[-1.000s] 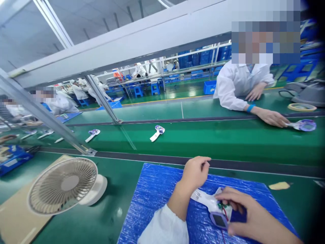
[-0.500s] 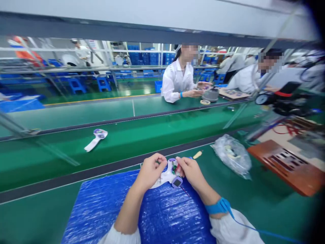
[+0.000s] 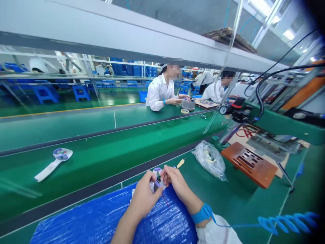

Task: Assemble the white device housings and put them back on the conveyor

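A small white plastic housing (image 3: 156,170) with purple trim lies on the blue film-wrapped pad (image 3: 101,215), with green parts inside it. My left hand (image 3: 145,194) has its thumb and fingers closed around a purple-framed part (image 3: 157,183) at the near side of the housing. At the right edge of the housing, my right hand (image 3: 177,181) is closed with curled fingers; what they pinch is hidden. A thin red wire (image 3: 166,200) trails from the work across the pad. The lower end of the housing is mostly covered by my left hand.
Another white-and-purple piece (image 3: 61,155) lies on the green belt. To the right are a yellow-handled tool (image 3: 180,163), a clear plastic bag (image 3: 209,160) and an orange slotted plate (image 3: 250,164). A blue coiled cord (image 3: 284,223) runs from my wrist strap. Co-workers (image 3: 161,89) sit opposite.
My left hand has moved from the top left of the housing down over its near part and closed on the purple-framed part. The camera view has turned right.
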`<state>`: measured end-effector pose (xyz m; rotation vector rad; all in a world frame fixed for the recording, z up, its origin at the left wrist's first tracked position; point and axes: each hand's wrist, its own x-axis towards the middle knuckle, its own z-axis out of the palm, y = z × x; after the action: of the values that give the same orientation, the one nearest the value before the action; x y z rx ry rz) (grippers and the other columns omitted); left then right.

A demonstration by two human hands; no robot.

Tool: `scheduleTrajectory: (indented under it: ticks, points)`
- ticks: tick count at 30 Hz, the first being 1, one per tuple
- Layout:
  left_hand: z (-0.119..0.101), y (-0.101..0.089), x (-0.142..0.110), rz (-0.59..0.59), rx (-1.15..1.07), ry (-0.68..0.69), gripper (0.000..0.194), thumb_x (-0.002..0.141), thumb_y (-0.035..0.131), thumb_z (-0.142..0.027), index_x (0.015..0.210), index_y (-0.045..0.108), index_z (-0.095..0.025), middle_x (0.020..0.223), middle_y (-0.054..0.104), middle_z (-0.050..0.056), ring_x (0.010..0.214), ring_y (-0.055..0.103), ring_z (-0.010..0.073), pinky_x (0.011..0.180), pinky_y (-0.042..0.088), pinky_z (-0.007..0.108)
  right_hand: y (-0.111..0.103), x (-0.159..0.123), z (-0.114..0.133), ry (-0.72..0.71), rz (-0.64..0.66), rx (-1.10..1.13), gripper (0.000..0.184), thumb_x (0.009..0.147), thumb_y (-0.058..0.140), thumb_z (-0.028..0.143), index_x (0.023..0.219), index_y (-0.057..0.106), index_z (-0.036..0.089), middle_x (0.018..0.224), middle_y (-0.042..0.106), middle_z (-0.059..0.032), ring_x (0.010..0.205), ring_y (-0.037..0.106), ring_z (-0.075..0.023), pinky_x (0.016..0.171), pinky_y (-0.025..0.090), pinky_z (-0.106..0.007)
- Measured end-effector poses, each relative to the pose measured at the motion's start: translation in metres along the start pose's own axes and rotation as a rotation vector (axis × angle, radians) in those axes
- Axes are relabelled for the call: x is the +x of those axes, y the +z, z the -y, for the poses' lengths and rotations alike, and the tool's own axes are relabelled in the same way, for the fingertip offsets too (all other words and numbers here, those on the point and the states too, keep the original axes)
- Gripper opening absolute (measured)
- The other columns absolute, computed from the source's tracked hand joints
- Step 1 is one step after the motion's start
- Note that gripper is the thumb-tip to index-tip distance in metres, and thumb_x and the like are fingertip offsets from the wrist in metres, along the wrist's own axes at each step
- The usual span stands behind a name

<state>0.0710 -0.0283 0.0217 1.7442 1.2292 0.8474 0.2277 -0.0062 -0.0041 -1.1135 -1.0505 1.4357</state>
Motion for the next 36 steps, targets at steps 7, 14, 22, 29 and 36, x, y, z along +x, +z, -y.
scheduleTrajectory:
  ticks: [7,14,22,29,36]
  points:
    - [0.016,-0.013,0.011,-0.127,-0.56,-0.17,0.041,0.072,0.068,-0.05,0.086,0.043,-0.021,0.105,0.057,0.003,0.051,0.049,0.0061,0.04,0.034,0.018,0.003,-0.008,0.004,-0.208,0.18,-0.222,0.011,0.079,0.066,0.028,0.078,0.071,0.018,0.073,0.062,-0.0006,0.065,0.055,-0.0129,0.061,0.042,-0.024]
    - [0.012,-0.025,0.011,-0.034,-0.491,-0.166,0.047,0.076,0.06,-0.059,0.083,0.063,-0.013,0.079,0.061,0.005,0.055,0.046,0.01,0.045,0.037,0.02,0.005,-0.014,0.012,-0.289,0.27,-0.356,0.01,0.081,0.064,0.025,0.084,0.072,0.019,0.085,0.064,-0.0035,0.072,0.056,-0.0148,0.064,0.041,-0.026]
    - [0.025,-0.022,0.007,0.074,-0.58,-0.095,0.052,0.075,0.07,-0.031,0.123,0.053,-0.019,0.11,0.061,0.011,0.074,0.058,0.0142,0.062,0.047,0.024,0.011,-0.011,0.007,-0.199,0.175,-0.22,0.02,0.084,0.063,0.038,0.077,0.067,0.019,0.072,0.062,0.0002,0.067,0.054,-0.0137,0.066,0.041,-0.025]
    - [0.019,-0.013,0.007,-0.089,-0.212,-0.04,0.047,0.091,0.05,-0.045,0.131,0.05,-0.022,0.115,0.058,0.01,0.096,0.059,0.0202,0.073,0.051,0.03,0.016,-0.009,0.0,-0.156,0.042,-0.12,0.023,0.08,0.067,0.04,0.076,0.063,0.018,0.069,0.062,0.0008,0.061,0.051,-0.0122,0.061,0.04,-0.024]
    - [0.017,-0.014,0.009,-0.081,0.07,0.096,0.042,0.096,0.038,-0.037,0.131,0.055,-0.02,0.113,0.061,0.01,0.102,0.058,0.0207,0.092,0.045,0.037,0.025,-0.015,-0.001,-0.267,-0.051,-0.259,0.019,0.085,0.061,0.036,0.078,0.062,0.019,0.068,0.058,0.0011,0.061,0.05,-0.0133,0.058,0.04,-0.024]
